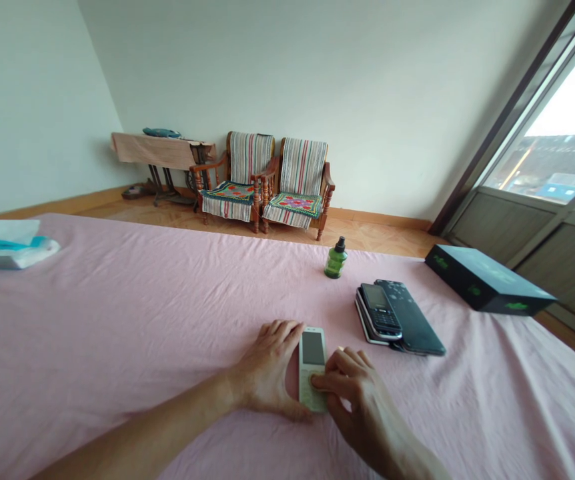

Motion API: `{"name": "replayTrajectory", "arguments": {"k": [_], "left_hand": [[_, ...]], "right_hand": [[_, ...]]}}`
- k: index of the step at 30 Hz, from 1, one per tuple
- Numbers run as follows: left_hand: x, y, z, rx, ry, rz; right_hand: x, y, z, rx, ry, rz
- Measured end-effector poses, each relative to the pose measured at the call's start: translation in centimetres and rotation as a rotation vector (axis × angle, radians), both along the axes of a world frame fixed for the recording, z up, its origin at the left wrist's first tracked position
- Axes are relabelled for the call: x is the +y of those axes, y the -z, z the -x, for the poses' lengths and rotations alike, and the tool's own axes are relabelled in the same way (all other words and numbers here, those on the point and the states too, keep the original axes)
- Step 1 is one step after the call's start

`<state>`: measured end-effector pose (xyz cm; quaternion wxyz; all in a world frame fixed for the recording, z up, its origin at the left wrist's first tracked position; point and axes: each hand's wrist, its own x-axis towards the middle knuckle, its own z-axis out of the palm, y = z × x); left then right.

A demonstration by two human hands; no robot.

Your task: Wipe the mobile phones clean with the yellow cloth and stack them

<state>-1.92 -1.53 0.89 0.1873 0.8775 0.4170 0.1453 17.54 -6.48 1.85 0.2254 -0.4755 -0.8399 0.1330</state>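
A white keypad mobile phone [312,348] lies face up on the pink cloth, its grey screen toward the far end. My left hand [266,363] steadies it, fingertips at the upper left corner and thumb at the bottom edge. Over the phone's lower right side is my right hand [357,397], with curled fingers and the index fingertip pressed on the keypad. Something small and pale shows under that fingertip and between thumb and fingers; I cannot make out what it is.
To the right, a dark keypad phone [380,308] rests on a stack beside a long black case [412,320]. Beyond stand a green bottle [335,261] and a black box [487,277]. A tissue pack [12,253] lies far left. Two wooden chairs [295,180] stand past the cloth's far edge.
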Motion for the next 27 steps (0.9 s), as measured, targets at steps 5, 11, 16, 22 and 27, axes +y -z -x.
{"name": "replayTrajectory", "arguments": {"k": [5, 11, 16, 22, 27], "left_hand": [[0.0, -0.1, 0.0, -0.002, -0.009, 0.015], [-0.2, -0.1, 0.0, -0.022, -0.007, 0.012], [-0.1, -0.1, 0.1, 0.0, -0.003, 0.021], [-0.2, -0.4, 0.0, 0.029, -0.018, 0.052], [-0.1, -0.3, 0.1, 0.033, -0.017, 0.043]], "right_hand": [[-0.1, -0.2, 0.0, -0.029, -0.018, -0.005], [-0.4, -0.2, -0.5, 0.029, -0.027, 0.043], [-0.2, -0.1, -1.3, 0.071, -0.002, 0.079], [-0.4, -1.0, -2.1, 0.02, -0.093, 0.127], [-0.1, -0.3, -2.0, 0.127, -0.032, 0.122]]}}
